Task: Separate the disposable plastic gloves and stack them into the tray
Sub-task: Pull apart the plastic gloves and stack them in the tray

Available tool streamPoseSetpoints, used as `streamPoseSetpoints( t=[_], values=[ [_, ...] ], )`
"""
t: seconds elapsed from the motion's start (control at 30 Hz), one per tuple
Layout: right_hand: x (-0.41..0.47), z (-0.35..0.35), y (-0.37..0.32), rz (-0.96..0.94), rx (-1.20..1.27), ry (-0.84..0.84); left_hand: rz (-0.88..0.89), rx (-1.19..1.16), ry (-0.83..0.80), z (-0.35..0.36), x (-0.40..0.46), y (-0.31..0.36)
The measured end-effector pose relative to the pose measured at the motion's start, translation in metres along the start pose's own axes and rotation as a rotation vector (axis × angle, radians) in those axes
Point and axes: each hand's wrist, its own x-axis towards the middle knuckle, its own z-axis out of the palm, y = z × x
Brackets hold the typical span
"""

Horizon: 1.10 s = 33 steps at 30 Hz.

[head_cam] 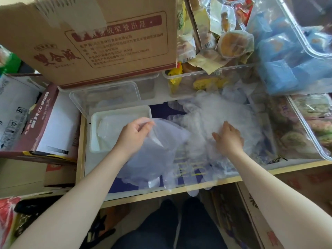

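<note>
A loose heap of clear disposable plastic gloves (206,112) lies across the middle of the table. My left hand (133,134) pinches one thin clear glove (154,159) by its cuff; the glove hangs toward the table's near edge. A white tray (94,133) stands just left of that hand, with some flat clear gloves inside it. My right hand (228,137) rests on the heap, fingers curled into the plastic.
A big cardboard box (93,38) looms at the back left above an empty clear container (106,94). Clear tubs of wrapped snacks (206,79) and blue packets (283,56) crowd the back and right. More boxes stand at the left; the wooden table edge (179,191) is near me.
</note>
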Motion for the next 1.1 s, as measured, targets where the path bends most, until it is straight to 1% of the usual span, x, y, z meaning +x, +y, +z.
streamPoseSetpoints(
  t=[0.1, 0.17, 0.3, 0.37, 0.4, 0.5, 0.57, 0.63, 0.7, 0.8, 0.87, 0.93, 1.0, 1.07, 1.1],
  values=[
    [0.002, 0.003, 0.005, -0.040, -0.106, 0.103, 0.012, 0.011, -0.146, 0.007, 0.001, -0.005],
    [0.000, 0.007, 0.006, -0.040, -0.133, 0.132, 0.005, 0.004, -0.184, 0.012, 0.002, -0.006],
    [-0.001, 0.011, 0.007, -0.031, -0.010, 0.103, -0.006, -0.011, -0.213, 0.018, -0.001, 0.002],
    [-0.004, 0.005, 0.006, -0.082, 0.056, 0.158, 0.007, 0.000, -0.240, 0.020, -0.002, 0.007],
    [-0.007, 0.000, 0.004, -0.159, 0.095, 0.218, 0.022, 0.009, -0.251, 0.021, -0.002, 0.010],
    [-0.025, -0.020, -0.007, -0.547, 0.188, 0.461, 0.075, -0.051, -0.288, 0.024, 0.001, 0.022],
    [-0.038, -0.032, -0.014, -0.750, 0.186, 0.548, 0.059, -0.145, -0.351, 0.026, 0.003, 0.031],
    [-0.049, -0.038, -0.019, -0.869, 0.148, 0.590, 0.027, -0.248, -0.420, 0.028, 0.006, 0.038],
    [-0.058, -0.040, -0.023, -0.935, 0.118, 0.639, -0.040, -0.366, -0.479, 0.029, 0.006, 0.042],
    [-0.067, -0.039, -0.025, -0.989, 0.072, 0.689, -0.157, -0.482, -0.530, 0.031, 0.004, 0.041],
    [-0.073, -0.038, -0.026, -0.988, 0.089, 0.707, -0.183, -0.454, -0.518, 0.030, 0.000, 0.040],
    [-0.078, -0.038, -0.026, -0.970, 0.117, 0.701, -0.170, -0.392, -0.528, 0.028, -0.005, 0.036],
    [-0.080, -0.037, -0.026, -0.963, 0.123, 0.687, -0.184, -0.409, -0.572, 0.027, -0.010, 0.032],
    [-0.080, -0.035, -0.025, -0.927, 0.176, 0.651, -0.231, -0.418, -0.617, 0.027, -0.014, 0.027],
    [-0.079, -0.035, -0.026, -0.883, 0.254, 0.623, -0.278, -0.428, -0.633, 0.027, -0.014, 0.023]
  ],
)
